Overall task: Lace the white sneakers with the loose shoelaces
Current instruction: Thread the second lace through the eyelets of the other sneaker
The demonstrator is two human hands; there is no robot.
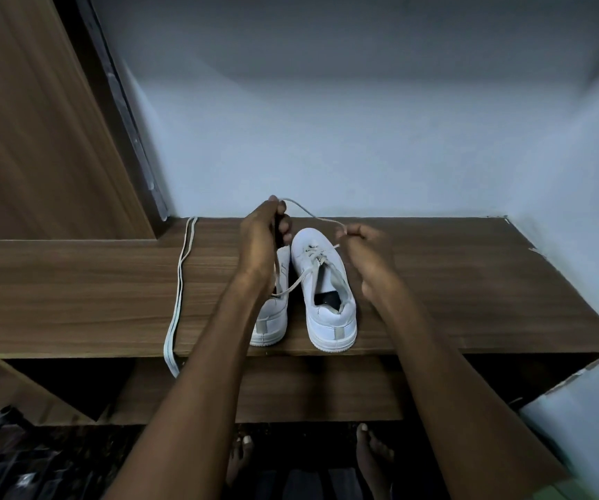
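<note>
The left hand (260,240) is raised above the pair of shoes, its grip pinched shut on a pale flat shoelace (312,214) at the fingertips, the wrist bent so the back of the hand faces the camera. From that pinch the lace runs across to the right hand (366,252), whose grip is also clenched on it, thumb and fingers curled tight over the toe end of the right white low-top sneaker (326,290). Another length of the same lace drops from the left hand, crosses diagonally and enters the lower eyelets of that sneaker (only the first few rows look threaded). Both forearms reach forward from the near edge of the brown wood-grain worktop (453,283). The left white low-top sneaker (272,319) stands just beside its partner, heels at the near edge, partly hidden by the left arm. A second pale loose shoelace (182,276) lies well apart towards the left, trailing from the far edge over the near edge.
</note>
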